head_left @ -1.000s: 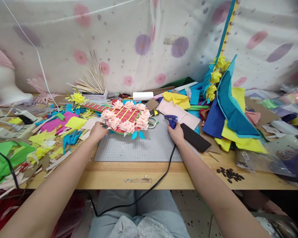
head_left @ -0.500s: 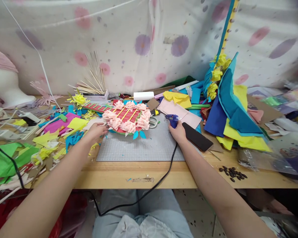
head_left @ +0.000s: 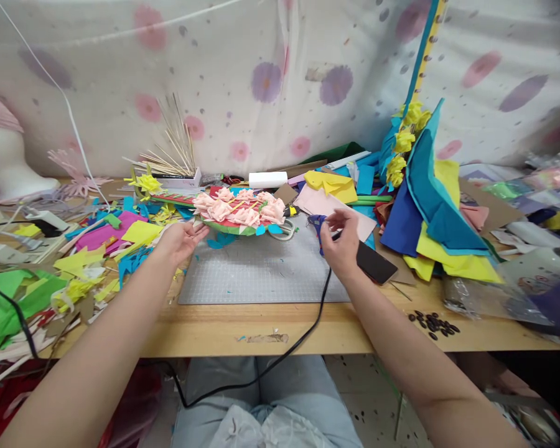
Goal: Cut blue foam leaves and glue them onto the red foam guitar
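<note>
A flat red craft guitar (head_left: 205,200) is ringed with pale pink paper roses (head_left: 246,216) and has blue leaves at its lower edge. It is tilted, with its green rim facing me. My left hand (head_left: 183,241), palm turned up, holds the guitar's near left edge; some fingertips are hidden beneath it. A blue glue gun (head_left: 315,223) stands on the grey cutting mat (head_left: 266,280), its black cord trailing over the table edge. Just beside and above it is my right hand (head_left: 341,242), fingers loosely curved and apart, no longer wrapped round the handle. A black phone (head_left: 376,262) lies partly under that hand.
Scissors (head_left: 284,231) lie behind the guitar. Coloured paper scraps (head_left: 142,233) crowd the left side. A large blue and yellow paper piece (head_left: 441,186) leans at the right. Several dark beads (head_left: 433,323) lie near the front edge. Bamboo sticks (head_left: 172,155) stand at the back.
The guitar has tilted so that its rim now shows, with my left hand further under its edge. My right hand has loosened from the glue gun and risen slightly.
</note>
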A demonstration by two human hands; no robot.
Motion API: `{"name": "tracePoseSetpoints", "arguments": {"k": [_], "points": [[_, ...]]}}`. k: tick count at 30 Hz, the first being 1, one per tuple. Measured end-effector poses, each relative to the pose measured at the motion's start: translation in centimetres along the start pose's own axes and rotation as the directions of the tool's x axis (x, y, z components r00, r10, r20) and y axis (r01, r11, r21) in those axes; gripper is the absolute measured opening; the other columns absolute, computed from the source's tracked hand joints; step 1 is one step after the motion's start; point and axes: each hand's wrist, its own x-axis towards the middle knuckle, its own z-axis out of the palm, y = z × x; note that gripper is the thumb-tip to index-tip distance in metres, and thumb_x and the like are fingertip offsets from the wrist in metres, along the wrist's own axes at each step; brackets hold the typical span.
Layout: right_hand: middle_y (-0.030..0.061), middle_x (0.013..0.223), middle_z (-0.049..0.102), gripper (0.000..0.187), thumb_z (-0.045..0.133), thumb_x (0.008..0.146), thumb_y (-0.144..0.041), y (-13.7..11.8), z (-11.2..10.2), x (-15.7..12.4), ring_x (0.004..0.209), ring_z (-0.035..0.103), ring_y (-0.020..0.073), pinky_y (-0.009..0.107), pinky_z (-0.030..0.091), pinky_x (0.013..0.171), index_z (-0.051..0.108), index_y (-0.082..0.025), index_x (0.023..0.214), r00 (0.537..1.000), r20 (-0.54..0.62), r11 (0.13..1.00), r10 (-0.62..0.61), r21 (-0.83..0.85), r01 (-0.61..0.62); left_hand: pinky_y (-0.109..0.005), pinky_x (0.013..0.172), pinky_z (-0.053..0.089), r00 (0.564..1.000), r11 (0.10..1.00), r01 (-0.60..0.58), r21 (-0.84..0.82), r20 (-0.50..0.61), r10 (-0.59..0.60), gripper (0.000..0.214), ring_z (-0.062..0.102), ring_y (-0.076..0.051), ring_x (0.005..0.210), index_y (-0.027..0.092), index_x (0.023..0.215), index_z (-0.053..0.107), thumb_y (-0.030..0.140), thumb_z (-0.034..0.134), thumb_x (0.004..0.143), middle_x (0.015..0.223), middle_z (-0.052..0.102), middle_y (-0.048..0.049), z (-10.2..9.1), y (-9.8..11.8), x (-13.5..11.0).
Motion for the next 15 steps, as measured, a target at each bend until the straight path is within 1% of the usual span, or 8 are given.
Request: {"name": "tracePoseSetpoints", "arguments": {"k": [2, 4, 5, 7, 8, 10, 13, 15], "points": [[0.0029, 0.081, 0.057, 0.018, 0.047, 0.076, -0.022, -0.8, 1.0, -0.8, 0.067, 0.053, 0.0137, 0.029, 0.045, 0.064, 0.047, -0.019, 0.094, 0.993, 0.095, 0.997, 0.069, 0.015, -0.070, -0.025, 0.079, 0.055, 0.999, 1.000, -0.022, -0.015, 0.029, 0.022, 0.059, 0.059, -0.017, 0.103, 0.012, 0.100, 0.051, -0.011, 0.034, 0.048, 0.099, 0.059, -0.0106, 0.5, 0.1, 0.0], [0.0020, 0.075, 0.057, 0.009, 0.045, 0.076, -0.019, -1.2, 2.1, -1.6, 0.065, 0.054, 0.0140, 0.028, 0.044, 0.063, 0.049, -0.019, 0.084, 0.953, 0.265, 0.989, 0.144, -0.029, -0.142, -0.027, 0.083, 0.054, 0.998, 0.999, -0.027, -0.032, 0.057, 0.028, 0.062, 0.058, -0.018, 0.107, 0.012, 0.103, 0.051, -0.011, 0.034, 0.047, 0.103, 0.059, -0.0114, 1.0, 0.0, -0.1], [0.0019, 0.073, 0.058, 0.008, 0.045, 0.075, -0.017, -1.4, 2.7, -2.0, 0.065, 0.054, 0.0144, 0.028, 0.043, 0.063, 0.051, -0.019, 0.080, 0.906, 0.386, 0.985, 0.174, -0.071, -0.159, -0.028, 0.085, 0.053, 0.997, 0.999, -0.024, -0.043, 0.069, 0.027, 0.064, 0.057, -0.018, 0.108, 0.012, 0.105, 0.051, -0.010, 0.034, 0.047, 0.105, 0.058, -0.0119, 1.2, -0.1, -0.2], [0.0030, 0.075, 0.062, 0.011, 0.047, 0.074, -0.015, -1.8, 3.9, -2.6, 0.068, 0.056, 0.0156, 0.028, 0.044, 0.065, 0.056, -0.018, 0.080, 0.765, 0.607, 0.975, 0.218, -0.168, -0.144, -0.028, 0.088, 0.051, 0.997, 0.997, -0.016, -0.070, 0.075, 0.022, 0.068, 0.055, -0.019, 0.112, 0.011, 0.109, 0.049, -0.010, 0.034, 0.047, 0.110, 0.057, -0.0131, 1.5, -0.2, -0.4], [0.0044, 0.079, 0.064, 0.013, 0.048, 0.076, -0.016, -2.2, 4.5, -2.8, 0.072, 0.058, 0.0167, 0.029, 0.044, 0.067, 0.058, -0.017, 0.083, 0.706, 0.673, 0.973, 0.220, -0.207, -0.106, -0.028, 0.089, 0.051, 0.997, 0.996, -0.016, -0.086, 0.072, 0.022, 0.070, 0.054, -0.019, 0.113, 0.011, 0.112, 0.048, -0.010, 0.034, 0.047, 0.112, 0.056, -0.0135, 1.7, -0.3, -0.5], [0.0082, 0.092, 0.065, 0.017, 0.051, 0.079, -0.024, -3.1, 5.8, -3.2, 0.085, 0.058, 0.0202, 0.032, 0.045, 0.076, 0.062, -0.016, 0.090, 0.636, 0.756, 0.972, 0.156, -0.231, 0.037, -0.028, 0.090, 0.050, 0.997, 0.993, -0.021, -0.114, 0.068, 0.029, 0.074, 0.053, -0.019, 0.115, 0.011, 0.118, 0.046, -0.010, 0.034, 0.047, 0.115, 0.055, -0.0137, 1.9, -0.3, -0.5], [0.0124, 0.114, 0.060, 0.036, 0.054, 0.082, -0.037, -4.6, 8.0, -3.7, 0.110, 0.050, 0.0257, 0.038, 0.038, 0.094, 0.061, -0.016, 0.110, 0.584, 0.811, 0.938, -0.040, -0.172, 0.302, -0.027, 0.090, 0.050, 0.996, 0.992, -0.021, -0.125, 0.084, 0.032, 0.079, 0.053, -0.018, 0.115, 0.014, 0.122, 0.044, -0.009, 0.034, 0.048, 0.114, 0.056, -0.0119, 2.0, -0.4, -0.5], [0.0126, 0.133, 0.047, 0.050, 0.053, 0.082, -0.046, -5.4, 9.5, -4.1, 0.122, 0.041, 0.0279, 0.041, 0.032, 0.101, 0.053, -0.019, 0.124, 0.552, 0.826, 0.915, -0.118, -0.126, 0.383, -0.027, 0.089, 0.050, 0.995, 0.993, -0.017, -0.116, 0.096, 0.028, 0.080, 0.054, -0.017, 0.114, 0.015, 0.123, 0.043, -0.009, 0.034, 0.047, 0.112, 0.057, -0.0111, 2.1, -0.4, -0.3]]}}
